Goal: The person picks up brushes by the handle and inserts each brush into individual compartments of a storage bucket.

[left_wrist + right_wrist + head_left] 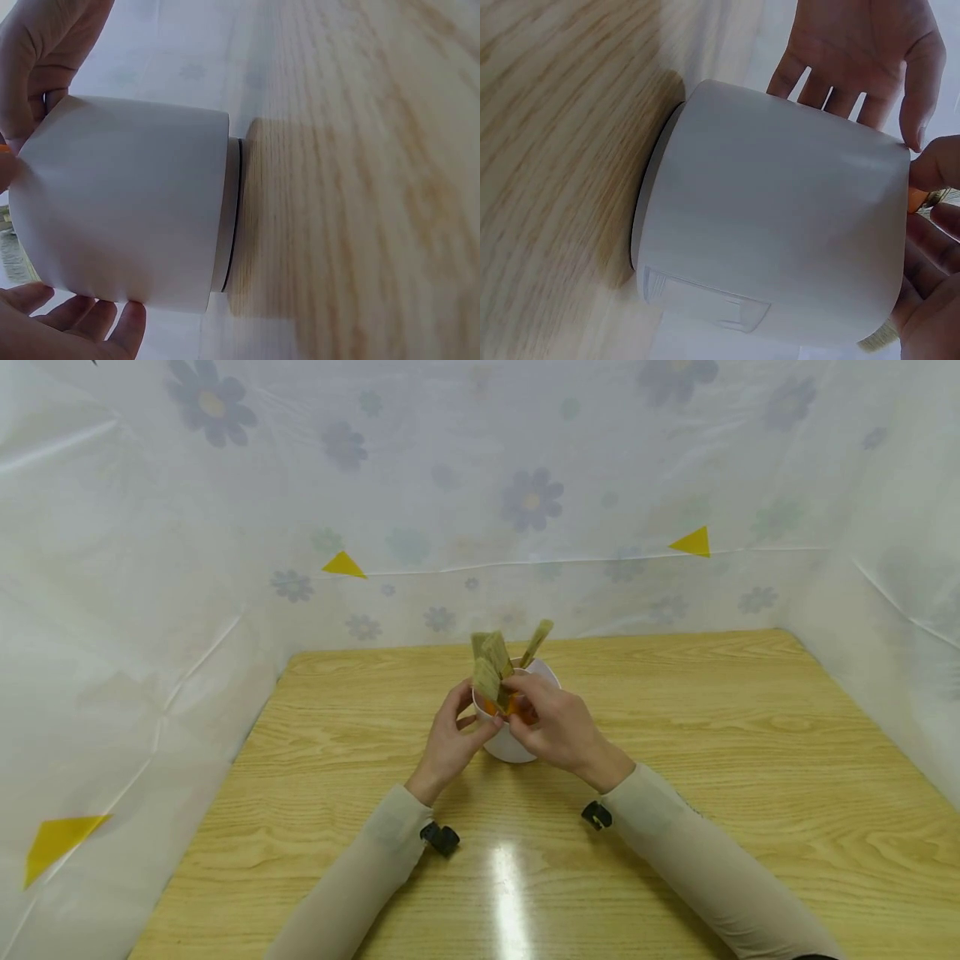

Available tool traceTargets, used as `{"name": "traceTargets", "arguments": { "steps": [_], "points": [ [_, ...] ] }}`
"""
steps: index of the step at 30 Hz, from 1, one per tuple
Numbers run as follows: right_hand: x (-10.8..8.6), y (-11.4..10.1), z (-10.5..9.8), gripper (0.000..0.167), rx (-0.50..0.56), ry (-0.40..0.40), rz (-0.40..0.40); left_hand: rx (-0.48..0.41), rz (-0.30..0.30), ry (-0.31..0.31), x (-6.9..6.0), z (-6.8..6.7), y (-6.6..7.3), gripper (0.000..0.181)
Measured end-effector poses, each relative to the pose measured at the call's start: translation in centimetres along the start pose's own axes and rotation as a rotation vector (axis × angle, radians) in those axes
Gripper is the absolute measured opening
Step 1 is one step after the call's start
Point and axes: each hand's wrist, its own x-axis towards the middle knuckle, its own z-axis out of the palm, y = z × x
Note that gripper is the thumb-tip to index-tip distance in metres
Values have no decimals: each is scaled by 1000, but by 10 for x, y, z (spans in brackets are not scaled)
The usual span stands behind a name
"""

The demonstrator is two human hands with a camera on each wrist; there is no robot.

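A white round container (512,747) stands upright on the table, several brushes with pale bristles (491,660) rising out of it. Around its left side my left hand (447,745) holds it, thumb at the near rim and fingertips along the wall, as the left wrist view shows. Over the rim from the right, my right hand (561,725) pinches a brush by its orange handle (916,199) between thumb and fingers. One brush (538,642) leans apart toward the far right side. Inside the container, the lower handles are hidden.
The wood-grain table (337,743) extends around the container. Behind it and along both sides hang pale sheets (465,510) with a flower pattern and yellow triangles (690,542). A dark camera mount (441,839) sits at each wrist.
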Motion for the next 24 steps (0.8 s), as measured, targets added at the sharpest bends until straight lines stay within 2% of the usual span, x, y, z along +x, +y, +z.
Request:
{"name": "traceTargets", "arguments": {
  "steps": [9, 24],
  "points": [
    [0, 0, 4, 40, 55, 14, 1, 2, 11, -3, 0, -1, -1, 67],
    [-1, -2, 3, 38, 53, -5, 7, 6, 6, 6, -1, 0, 1, 64]
  ]
}}
